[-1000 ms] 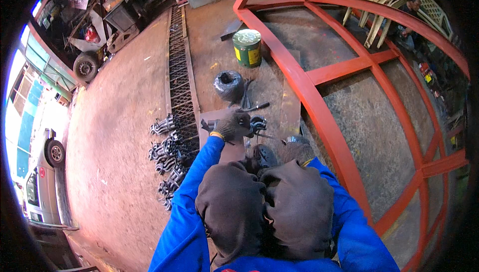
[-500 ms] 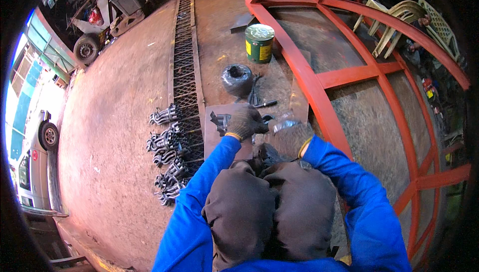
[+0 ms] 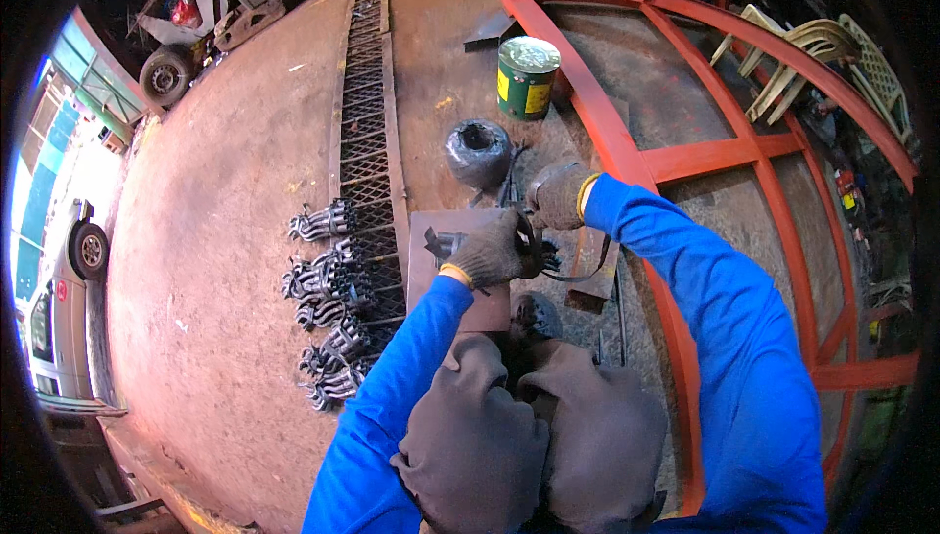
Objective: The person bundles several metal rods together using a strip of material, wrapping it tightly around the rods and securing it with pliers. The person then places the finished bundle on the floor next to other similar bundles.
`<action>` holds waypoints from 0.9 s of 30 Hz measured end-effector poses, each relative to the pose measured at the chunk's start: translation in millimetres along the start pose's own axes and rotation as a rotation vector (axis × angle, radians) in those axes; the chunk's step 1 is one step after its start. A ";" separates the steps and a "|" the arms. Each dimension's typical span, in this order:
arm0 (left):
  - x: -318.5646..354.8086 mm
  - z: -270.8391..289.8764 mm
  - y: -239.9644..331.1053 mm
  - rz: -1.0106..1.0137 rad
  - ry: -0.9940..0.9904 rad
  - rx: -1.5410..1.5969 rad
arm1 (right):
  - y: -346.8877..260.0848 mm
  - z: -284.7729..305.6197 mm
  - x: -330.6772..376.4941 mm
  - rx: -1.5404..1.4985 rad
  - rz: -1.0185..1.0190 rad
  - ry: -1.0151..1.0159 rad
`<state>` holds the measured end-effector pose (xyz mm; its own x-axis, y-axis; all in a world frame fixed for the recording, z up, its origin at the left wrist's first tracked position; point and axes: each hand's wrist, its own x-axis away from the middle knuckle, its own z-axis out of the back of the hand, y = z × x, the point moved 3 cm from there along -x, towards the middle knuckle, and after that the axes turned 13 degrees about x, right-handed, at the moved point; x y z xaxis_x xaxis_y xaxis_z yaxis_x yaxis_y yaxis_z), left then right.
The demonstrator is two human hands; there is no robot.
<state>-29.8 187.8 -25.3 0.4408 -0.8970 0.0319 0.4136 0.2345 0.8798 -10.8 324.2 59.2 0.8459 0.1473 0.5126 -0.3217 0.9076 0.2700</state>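
My left hand, in a dark knit glove, is closed around a bundle of short dark pieces, whose flared end sticks out to the left. The bundle is held over a flat brown plate in front of my knees. From beside this hand a thin black strip loops out to the right. My right hand, gloved too, reaches forward with its fingers curled down; what they hold is hidden. Just left of it lie dark strands beside a roll of shiny dark plastic wrap.
Several heaps of dark wavy bundles lie left, beside a floor grating. A green can stands ahead. The red metal frame borders my right side. Pale plastic chairs are beyond it; a vehicle is far left.
My right hand has moved forward from near my knees to where a black-handled tool lay. The looping black strip now shows. My left hand still grips the bundle and has shifted slightly right.
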 end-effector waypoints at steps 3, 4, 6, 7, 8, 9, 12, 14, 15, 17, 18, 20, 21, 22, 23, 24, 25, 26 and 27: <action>1.5 2.3 -0.8 -0.059 -0.067 -0.020 | -3.0 9.8 2.0 -0.015 0.027 0.012; 8.0 -0.6 -13.5 -0.112 0.007 -0.006 | -5.5 11.5 0.9 -0.016 0.021 -0.003; 10.9 -5.7 -22.4 -0.183 0.035 -0.022 | -5.9 11.6 3.7 -0.011 -0.009 -0.044; 8.7 -8.8 -19.3 -0.199 -0.013 -0.050 | -4.9 11.1 7.3 -0.032 -0.005 -0.017; 6.9 -12.2 -16.0 -0.216 -0.060 -0.078 | -4.2 9.6 11.3 -0.053 -0.001 0.009; 6.4 -12.6 -13.1 -0.204 -0.061 -0.114 | -5.2 10.3 13.7 -0.074 0.008 0.041; 6.0 -14.3 -0.9 -0.182 -0.058 -0.211 | -12.1 14.6 17.9 -0.005 -0.012 0.096; 7.8 -14.0 8.4 -0.182 -0.045 -0.266 | -14.1 0.2 6.5 -0.008 -0.018 0.245; 7.6 -15.8 7.1 -0.212 -0.038 -0.309 | -14.5 0.0 4.5 -0.006 -0.030 0.319; 7.1 -20.6 0.7 -0.270 -0.023 -0.396 | -13.0 -0.6 -1.2 0.036 0.006 0.291; 6.1 -19.4 4.5 -0.225 -0.046 -0.384 | -11.9 -0.3 -4.5 0.055 0.024 0.274; 5.0 -16.7 12.4 -0.134 -0.093 -0.360 | -5.4 -3.7 -11.8 0.044 0.020 0.155; 5.8 -15.2 10.6 -0.126 -0.076 -0.316 | -2.2 -2.6 -15.6 0.043 0.024 0.091; 6.9 -14.7 5.4 -0.118 -0.060 -0.272 | 1.5 -2.6 -18.9 0.040 0.028 0.027; 6.0 -14.7 -1.0 -0.110 -0.045 -0.228 | 4.8 -5.2 -22.5 0.034 0.051 -0.054; 3.4 -16.3 -14.8 -0.063 -0.031 -0.216 | 4.2 -1.7 -25.0 0.032 0.068 -0.065; -0.8 -19.0 -27.0 -0.018 -0.016 -0.202 | 3.8 2.3 -26.1 0.032 0.085 -0.079; -3.1 -21.0 -39.6 0.028 -0.001 -0.188 | 2.6 5.9 -27.6 0.033 0.101 -0.092; -5.9 -22.0 -33.1 -0.050 0.075 -0.172 | 6.5 0.9 -25.4 0.041 0.092 -0.078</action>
<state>-28.6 193.6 -65.1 0.4717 -0.8802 -0.0514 0.5636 0.2562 0.7853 -34.7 326.0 48.6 0.7771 0.1964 0.5979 -0.4144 0.8747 0.2512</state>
